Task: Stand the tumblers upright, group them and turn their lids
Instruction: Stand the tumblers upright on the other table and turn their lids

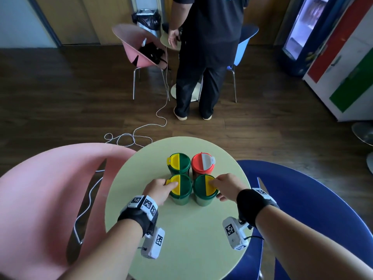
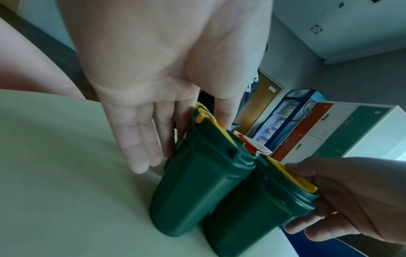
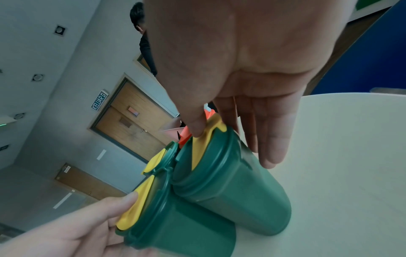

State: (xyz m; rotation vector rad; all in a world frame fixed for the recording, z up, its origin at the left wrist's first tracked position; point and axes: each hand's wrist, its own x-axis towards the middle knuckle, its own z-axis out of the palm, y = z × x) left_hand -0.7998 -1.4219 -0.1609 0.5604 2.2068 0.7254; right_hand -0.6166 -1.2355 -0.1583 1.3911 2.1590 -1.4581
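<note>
Tabletop (image 1: 181,229): round, pale green; carries four tumblers, all upright, in a tight two-by-two block near its centre.
Far-left tumbler (image 1: 179,163): green, lid half yellow, half green; yellow flap toward 9 o'clock.
Red tumbler (image 1: 202,164): far-right place in the block; red lid, white flap toward 3 o'clock.
Near-left tumbler (image 1: 181,188): green, yellow flap toward 9 o'clock; touches the near-right tumbler (image 1: 204,189) along the lid rims.
Near-right tumbler: green, yellow flap toward 3 o'clock.
Left hand (image 1: 159,188): grasps the near-left tumbler's lid, thumb on the yellow flap, fingers down the 9 o'clock side of the rim.
Right hand (image 1: 227,186): grasps the near-right tumbler's lid, thumb on its yellow flap, fingers down the 3 o'clock side.
Pink chair (image 1: 40,188): at the tabletop's 9 o'clock.
Blue chair (image 1: 302,199): at its 3 o'clock.
White cable (image 1: 129,136): looped on the wooden floor at 12 o'clock.
Bystander (image 1: 205,57): standing, dark clothes, well beyond the tabletop.
</note>
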